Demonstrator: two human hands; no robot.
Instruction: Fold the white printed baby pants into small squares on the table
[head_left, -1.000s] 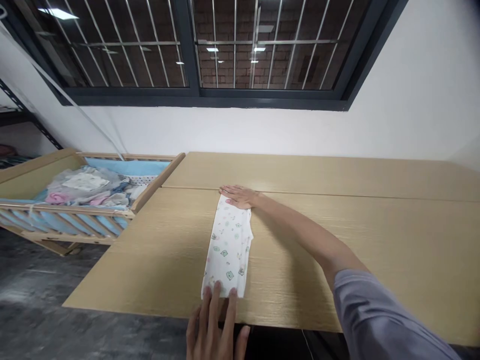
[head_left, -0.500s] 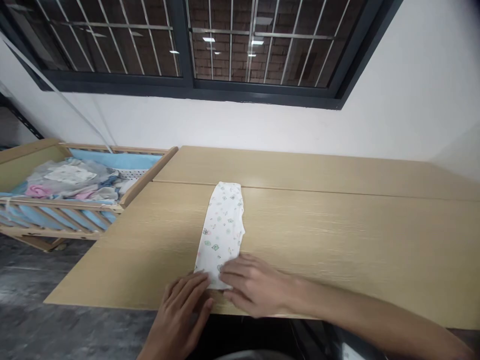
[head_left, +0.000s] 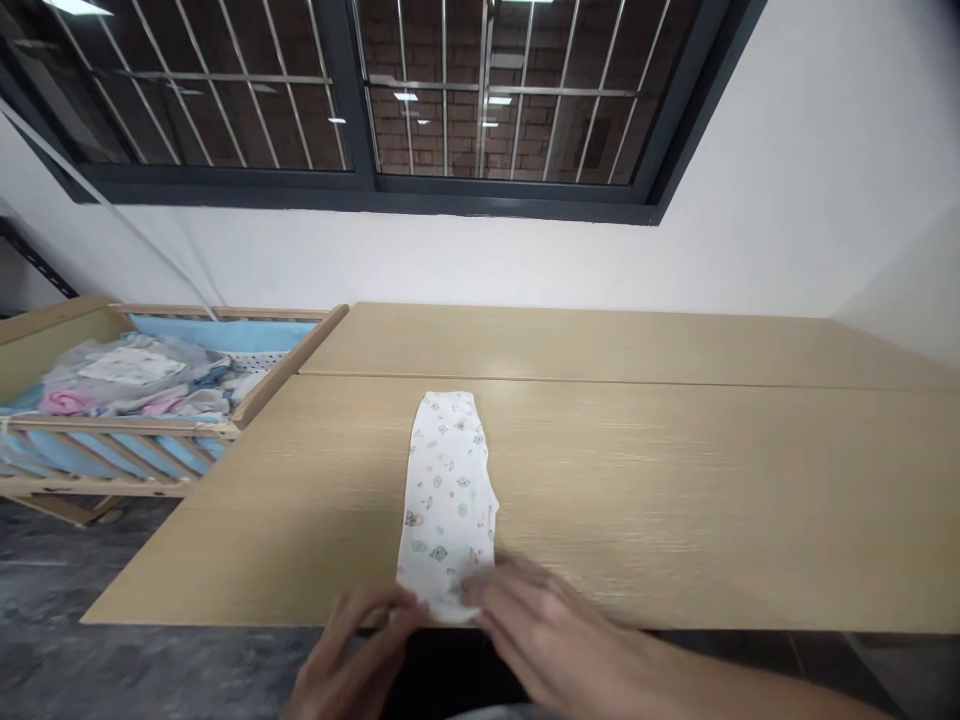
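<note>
A pair of white baby pants [head_left: 448,500] with a small green, pink and grey print lies folded lengthwise on the wooden table, its near end at the front edge. My left hand [head_left: 356,645] pinches the near left corner between thumb and fingertips. On the near right corner, my right hand [head_left: 555,625] has its fingers closed over the cloth, somewhat blurred by motion; its thumb is hidden.
The light wooden table [head_left: 675,480] reaches from the crib to the right, against a white wall. A wooden crib [head_left: 289,365] with blue lining stands at the left, holding a pile of clothes [head_left: 135,375]. A barred window [head_left: 352,190] is above.
The baby pants have slid toward me, their near end now at the table's front edge. My left hand has gone from lying flat beside the corner to pinching it. The view has shifted slightly.
</note>
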